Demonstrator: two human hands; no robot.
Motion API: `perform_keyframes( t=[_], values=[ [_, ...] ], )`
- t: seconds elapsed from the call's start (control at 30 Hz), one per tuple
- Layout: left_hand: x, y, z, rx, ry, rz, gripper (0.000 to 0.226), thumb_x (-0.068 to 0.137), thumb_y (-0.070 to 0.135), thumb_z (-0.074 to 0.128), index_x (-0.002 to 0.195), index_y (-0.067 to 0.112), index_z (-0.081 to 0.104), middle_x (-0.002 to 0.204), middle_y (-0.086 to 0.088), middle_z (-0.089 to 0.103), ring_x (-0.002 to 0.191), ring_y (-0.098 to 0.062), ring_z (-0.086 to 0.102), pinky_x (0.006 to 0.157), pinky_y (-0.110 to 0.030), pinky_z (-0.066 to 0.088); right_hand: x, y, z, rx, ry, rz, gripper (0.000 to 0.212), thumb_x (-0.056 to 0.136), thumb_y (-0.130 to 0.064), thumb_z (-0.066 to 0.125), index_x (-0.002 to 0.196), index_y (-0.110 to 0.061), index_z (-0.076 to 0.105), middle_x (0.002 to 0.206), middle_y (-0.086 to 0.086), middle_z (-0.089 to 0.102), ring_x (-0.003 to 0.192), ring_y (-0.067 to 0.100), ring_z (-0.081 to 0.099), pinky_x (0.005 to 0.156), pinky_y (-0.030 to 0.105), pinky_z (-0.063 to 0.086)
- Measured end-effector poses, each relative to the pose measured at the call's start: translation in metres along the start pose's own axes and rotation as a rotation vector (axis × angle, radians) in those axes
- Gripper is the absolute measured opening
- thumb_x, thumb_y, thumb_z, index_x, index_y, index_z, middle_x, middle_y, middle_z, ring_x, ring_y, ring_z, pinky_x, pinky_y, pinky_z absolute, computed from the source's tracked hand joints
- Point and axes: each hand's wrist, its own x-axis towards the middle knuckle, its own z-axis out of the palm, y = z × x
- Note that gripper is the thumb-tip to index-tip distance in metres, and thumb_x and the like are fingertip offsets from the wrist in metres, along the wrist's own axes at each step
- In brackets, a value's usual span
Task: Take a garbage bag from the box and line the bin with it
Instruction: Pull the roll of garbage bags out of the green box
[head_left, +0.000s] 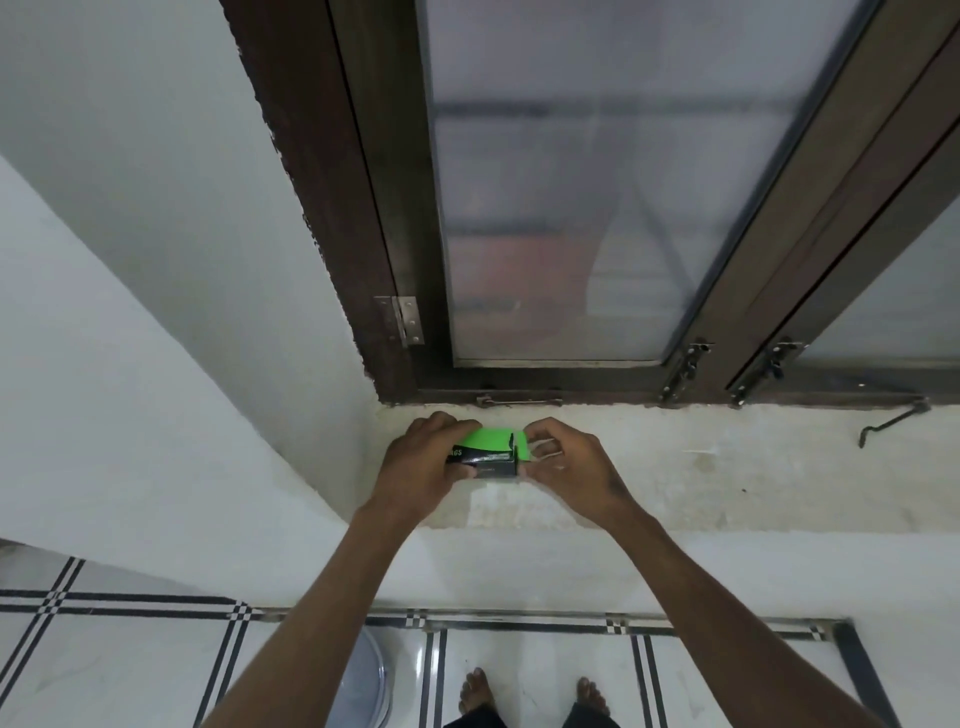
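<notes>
A small green and black box of garbage bags (488, 448) sits on the white window sill (727, 467), near its left corner. My left hand (421, 462) grips the box's left end with curled fingers. My right hand (563, 465) is at the box's right end, where its fingers pinch the green end flap (522, 446). No bag shows outside the box. A curved pale grey rim, possibly the bin (371, 686), peeks out on the floor under my left forearm.
The brown-framed frosted window (561, 208) stands shut right behind the sill, with latches (685, 371) at its bottom. A metal stay hook (891, 418) hangs at the right. White walls close in on the left. Below are tiled floor and my bare feet (475, 696).
</notes>
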Motion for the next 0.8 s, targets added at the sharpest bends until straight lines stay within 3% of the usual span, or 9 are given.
perform_keyframes(
  t=[0.13, 0.2, 0.3, 0.4, 0.47, 0.6, 0.8],
  values=[
    [0.011, 0.021, -0.01, 0.038, 0.013, 0.047, 0.062, 0.08, 0.034, 0.076, 0.138, 0.034, 0.054, 0.13, 0.008, 0.056, 0.12, -0.018, 0.05, 0.092, -0.035, 0.045, -0.005, 0.014, -0.014, 0.143, 0.105, 0.092, 0.035, 0.081, 0.0, 0.075, 0.107, -0.019, 0.062, 0.111, -0.002, 0.067, 0.096, 0.017, 0.065, 0.074, 0.022, 0.054],
    [0.018, 0.033, -0.013, 0.146, 0.045, 0.08, 0.063, 0.076, 0.034, 0.079, 0.135, 0.035, 0.057, 0.129, 0.009, 0.059, 0.121, -0.019, 0.051, 0.096, -0.037, 0.043, -0.007, 0.017, -0.018, 0.152, 0.235, 0.106, 0.041, 0.081, 0.003, 0.071, 0.114, -0.019, 0.06, 0.114, -0.003, 0.063, 0.097, 0.018, 0.062, 0.074, 0.018, 0.051],
    [0.027, 0.052, -0.017, 0.355, 0.103, 0.136, 0.061, 0.07, 0.032, 0.083, 0.128, 0.036, 0.063, 0.121, 0.01, 0.063, 0.117, -0.02, 0.054, 0.097, -0.043, 0.036, -0.016, 0.015, -0.029, 0.247, 0.434, 0.146, 0.021, 0.085, 0.002, 0.065, 0.1, -0.013, 0.065, 0.097, 0.002, 0.068, 0.087, 0.02, 0.065, 0.07, 0.014, 0.052],
    [0.036, 0.075, -0.018, 0.501, 0.142, 0.211, 0.061, 0.059, 0.027, 0.09, 0.116, 0.033, 0.069, 0.11, 0.006, 0.068, 0.106, -0.023, 0.062, 0.09, -0.046, 0.04, -0.025, 0.012, -0.035, 0.505, 0.268, 0.221, 0.015, 0.09, 0.003, 0.059, 0.091, -0.007, 0.07, 0.085, 0.007, 0.073, 0.078, 0.019, 0.068, 0.066, 0.022, 0.058],
    [0.045, 0.087, -0.019, 0.569, 0.173, 0.267, 0.063, 0.049, 0.024, 0.094, 0.109, 0.03, 0.073, 0.103, 0.003, 0.07, 0.098, -0.024, 0.065, 0.085, -0.046, 0.045, -0.029, 0.014, -0.035, 0.547, 0.175, 0.213, 0.016, 0.092, -0.001, 0.06, 0.095, -0.009, 0.073, 0.092, 0.001, 0.075, 0.084, 0.012, 0.069, 0.071, 0.022, 0.058],
    [0.057, 0.107, -0.017, 0.592, 0.182, 0.313, 0.065, 0.047, 0.025, 0.095, 0.108, 0.027, 0.074, 0.103, 0.0, 0.072, 0.097, -0.027, 0.066, 0.083, -0.047, 0.046, -0.029, 0.023, -0.042, 0.585, 0.238, 0.215, 0.023, 0.095, -0.002, 0.055, 0.102, -0.014, 0.072, 0.104, -0.004, 0.074, 0.093, 0.008, 0.068, 0.077, 0.022, 0.057],
    [0.057, 0.112, -0.007, 0.497, 0.17, 0.265, 0.067, 0.052, 0.026, 0.094, 0.115, 0.029, 0.07, 0.11, 0.003, 0.069, 0.107, -0.025, 0.064, 0.087, -0.047, 0.044, -0.025, 0.036, -0.055, 0.733, 0.204, 0.314, 0.016, 0.099, -0.013, 0.057, 0.106, -0.014, 0.071, 0.106, 0.008, 0.075, 0.091, 0.017, 0.07, 0.077, 0.027, 0.06]
  ],
)
